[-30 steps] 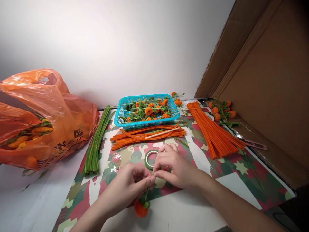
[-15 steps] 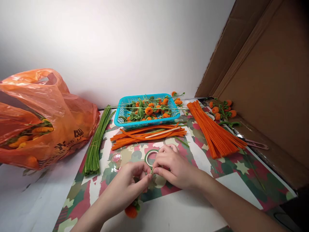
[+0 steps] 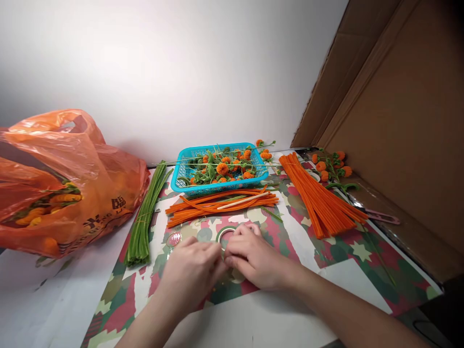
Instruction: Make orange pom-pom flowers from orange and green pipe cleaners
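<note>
My left hand is closed, back of the hand up and slightly blurred, its fingertips meeting those of my right hand. An orange pipe-cleaner flower that hung below it earlier is now hidden behind this hand. My right hand is closed, thumb and fingers pinched together, with a roll of green tape at its fingers. Only the left part of the tape ring shows; the point where the fingertips meet is too small to make out. Beyond the hands lies a loose pile of orange pipe cleaners.
A blue basket of orange flowers stands at the back. Bundled green pipe cleaners lie left, an orange bundle right. An orange plastic bag fills the far left. More flowers rest by the cardboard.
My left hand has turned over, its back now upward, and the orange flower below it has gone out of sight. My right hand has stayed nearly in place by the tape roll.
</note>
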A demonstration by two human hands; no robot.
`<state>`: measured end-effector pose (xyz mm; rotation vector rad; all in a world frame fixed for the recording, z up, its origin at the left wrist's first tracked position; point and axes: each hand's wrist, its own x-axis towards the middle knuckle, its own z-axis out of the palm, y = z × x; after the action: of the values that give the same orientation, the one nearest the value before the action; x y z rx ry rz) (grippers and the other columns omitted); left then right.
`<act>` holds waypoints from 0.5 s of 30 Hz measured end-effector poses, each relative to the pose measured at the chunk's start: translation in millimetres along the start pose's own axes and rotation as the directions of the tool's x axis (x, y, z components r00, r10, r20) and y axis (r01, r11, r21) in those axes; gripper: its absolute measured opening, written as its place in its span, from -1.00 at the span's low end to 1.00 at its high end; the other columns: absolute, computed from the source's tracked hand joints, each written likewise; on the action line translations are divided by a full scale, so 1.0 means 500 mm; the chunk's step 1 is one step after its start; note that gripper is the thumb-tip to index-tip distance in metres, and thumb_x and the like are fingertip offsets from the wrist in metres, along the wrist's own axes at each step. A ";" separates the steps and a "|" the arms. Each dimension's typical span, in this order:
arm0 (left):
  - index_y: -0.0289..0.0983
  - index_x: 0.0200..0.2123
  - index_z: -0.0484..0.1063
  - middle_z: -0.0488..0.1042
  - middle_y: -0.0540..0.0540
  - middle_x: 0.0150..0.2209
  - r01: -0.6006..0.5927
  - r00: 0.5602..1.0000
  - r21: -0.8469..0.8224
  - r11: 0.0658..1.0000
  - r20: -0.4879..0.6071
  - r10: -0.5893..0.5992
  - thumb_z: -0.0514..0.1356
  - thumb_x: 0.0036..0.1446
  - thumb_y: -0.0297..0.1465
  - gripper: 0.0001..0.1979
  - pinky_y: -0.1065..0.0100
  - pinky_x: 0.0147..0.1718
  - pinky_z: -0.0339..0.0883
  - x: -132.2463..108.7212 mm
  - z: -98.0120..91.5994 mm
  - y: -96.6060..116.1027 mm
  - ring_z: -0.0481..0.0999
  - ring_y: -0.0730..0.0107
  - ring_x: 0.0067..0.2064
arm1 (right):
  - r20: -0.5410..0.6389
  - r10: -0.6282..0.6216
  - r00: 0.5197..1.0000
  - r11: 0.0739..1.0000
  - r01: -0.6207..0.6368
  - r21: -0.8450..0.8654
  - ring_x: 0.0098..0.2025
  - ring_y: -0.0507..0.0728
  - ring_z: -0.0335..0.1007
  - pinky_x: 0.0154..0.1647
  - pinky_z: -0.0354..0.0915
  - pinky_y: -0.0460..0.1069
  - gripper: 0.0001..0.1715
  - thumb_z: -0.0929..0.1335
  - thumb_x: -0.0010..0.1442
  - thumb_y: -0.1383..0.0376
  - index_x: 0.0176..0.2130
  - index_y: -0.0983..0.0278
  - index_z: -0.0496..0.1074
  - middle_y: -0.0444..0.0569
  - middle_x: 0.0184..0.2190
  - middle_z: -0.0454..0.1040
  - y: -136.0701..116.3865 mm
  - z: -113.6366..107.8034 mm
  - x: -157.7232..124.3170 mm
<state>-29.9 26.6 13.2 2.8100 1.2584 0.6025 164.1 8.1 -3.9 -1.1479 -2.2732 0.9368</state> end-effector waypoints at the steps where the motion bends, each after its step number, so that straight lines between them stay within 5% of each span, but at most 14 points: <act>1: -0.23 -0.68 0.20 0.26 0.05 -0.73 0.064 0.995 0.044 0.997 -0.080 -0.060 0.02 0.07 -0.45 -0.71 0.37 -0.52 0.03 0.000 -0.012 -0.014 0.20 0.45 -0.64 | -0.012 -0.001 1.000 1.000 0.001 0.024 -0.15 0.09 0.17 0.07 -0.04 0.15 -0.78 0.27 0.26 0.39 -0.45 0.24 0.32 -0.17 -0.44 0.39 -0.001 0.001 0.000; 3: -0.23 -0.65 0.24 0.27 0.05 -0.70 0.211 0.968 -0.013 0.977 -0.137 -0.211 0.07 0.10 -0.41 -0.72 0.39 -0.51 0.05 0.001 -0.037 -0.036 0.25 0.43 -0.60 | -0.052 -0.002 0.999 0.998 0.005 0.057 -0.15 0.09 0.19 0.11 -0.08 0.16 -0.79 0.27 0.28 0.36 -0.41 0.22 0.37 -0.18 -0.41 0.44 -0.004 0.001 0.001; 6: -0.23 -0.51 0.39 0.41 0.03 -0.57 0.281 0.941 -0.364 0.888 -0.075 -0.329 0.10 0.16 -0.31 -0.77 0.43 -0.47 0.16 0.001 -0.052 -0.046 0.35 0.44 -0.51 | -0.089 -0.013 0.996 0.999 0.015 0.029 -0.11 0.11 0.21 0.17 -0.16 0.19 -0.87 0.30 0.27 0.31 -0.28 0.15 0.45 -0.18 -0.35 0.47 -0.010 0.000 -0.001; 11: -0.27 -0.44 0.46 0.43 0.02 -0.50 0.406 0.815 -0.786 0.465 0.081 -0.574 0.17 0.13 -0.18 -0.72 0.49 -0.58 0.16 -0.001 -0.027 -0.041 0.26 0.54 -0.58 | -0.066 -0.038 0.997 0.995 0.031 -0.097 -0.10 0.14 0.23 0.22 -0.16 0.23 -0.52 0.32 0.23 0.36 0.13 0.10 0.28 -0.13 -0.33 0.46 -0.005 0.008 -0.007; 15: -0.31 -0.42 0.48 0.34 0.07 -0.63 0.392 0.719 -0.903 0.175 0.182 -0.671 0.23 0.05 -0.15 -0.70 0.56 -0.67 0.08 -0.003 -0.013 -0.051 0.21 0.60 -0.63 | -0.131 -0.134 0.982 0.976 0.108 -0.189 0.05 0.25 0.19 0.14 0.03 0.27 -0.47 0.37 0.16 0.32 0.12 0.07 0.29 0.00 0.00 0.36 0.000 0.006 -0.008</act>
<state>-51.5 41.9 14.5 1.2333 1.2472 1.1518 164.5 3.8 -5.9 -1.0971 -2.3179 0.5919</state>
